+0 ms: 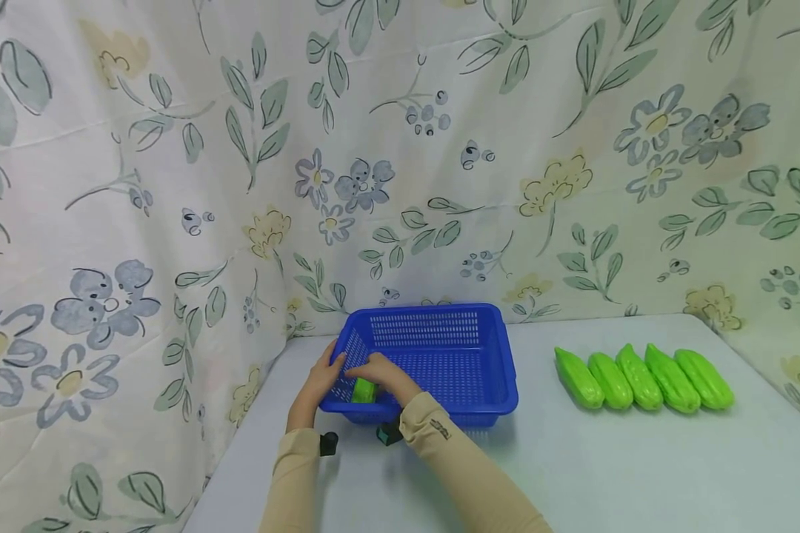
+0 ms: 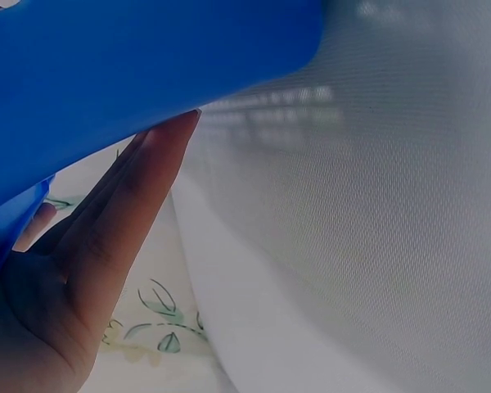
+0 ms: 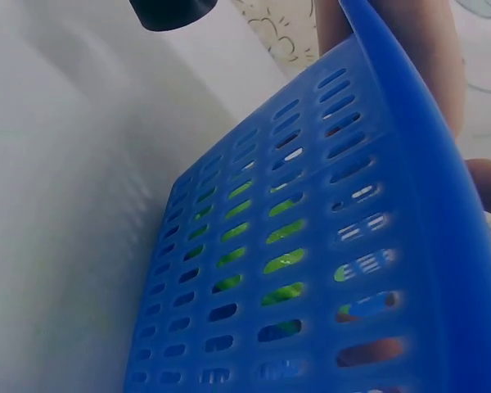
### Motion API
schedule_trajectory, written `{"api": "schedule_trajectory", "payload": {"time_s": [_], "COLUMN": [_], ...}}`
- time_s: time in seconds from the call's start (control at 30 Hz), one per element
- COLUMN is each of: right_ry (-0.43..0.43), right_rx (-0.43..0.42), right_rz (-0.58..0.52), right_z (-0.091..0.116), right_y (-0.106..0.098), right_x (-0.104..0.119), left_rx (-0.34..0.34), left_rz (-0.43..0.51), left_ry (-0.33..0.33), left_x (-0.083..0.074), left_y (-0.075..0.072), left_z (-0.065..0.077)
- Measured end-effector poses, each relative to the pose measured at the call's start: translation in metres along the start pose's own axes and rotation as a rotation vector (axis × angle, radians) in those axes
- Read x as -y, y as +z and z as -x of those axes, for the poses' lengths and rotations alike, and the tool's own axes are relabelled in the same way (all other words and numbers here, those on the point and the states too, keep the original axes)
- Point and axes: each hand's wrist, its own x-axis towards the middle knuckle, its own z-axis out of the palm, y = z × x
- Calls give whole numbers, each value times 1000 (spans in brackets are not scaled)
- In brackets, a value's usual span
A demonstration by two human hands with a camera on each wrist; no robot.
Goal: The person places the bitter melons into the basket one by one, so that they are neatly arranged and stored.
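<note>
- Around you, a floral cloth (image 1: 440,163) hangs behind and to the left of the pale worktop (image 1: 613,474).
- Well to the right of your hands, a row of five green gourds (image 1: 632,376) lies on the worktop, side by side.
- A black wrist device (image 1: 329,444) sits at your left wrist, and another dark wrist device (image 1: 390,431) shows below your right.
- The slotted wall of the blue basket (image 1: 433,407) stands in the way of the right wrist view, so you see green only through its holes; your right arm crosses the front rim.
- Your left hand (image 1: 320,377) holds the basket's left side near the front, thumb over the rim and fingers outside.
- Your right hand (image 1: 385,372) reaches inside with its fingers toward the left; you cannot tell how far they are open, or whether they grip anything.
- One green gourd (image 1: 364,391) is in the basket's front left corner, directly below your right hand in the head view and partly hidden by it, with your left hand just across the side wall.
</note>
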Motion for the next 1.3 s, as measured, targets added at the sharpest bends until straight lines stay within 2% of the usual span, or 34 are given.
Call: {"api": "schedule_trajectory", "payload": {"time_s": [0.5, 0.8, 1.3], "right_ry": [1, -79, -202], "right_rx": [-14, -80, -154], "right_rz": [9, 144, 139], "right_z": [3, 11, 31], "right_y": [-8, -23, -47], "right_x": [-12, -11, 0], "left_rx": [1, -9, -5], "left_rz": [2, -4, 13], "left_ry": [6, 11, -3], "left_x": [6, 7, 2], "left_y": [3, 3, 1], "left_z": [0, -1, 1]}}
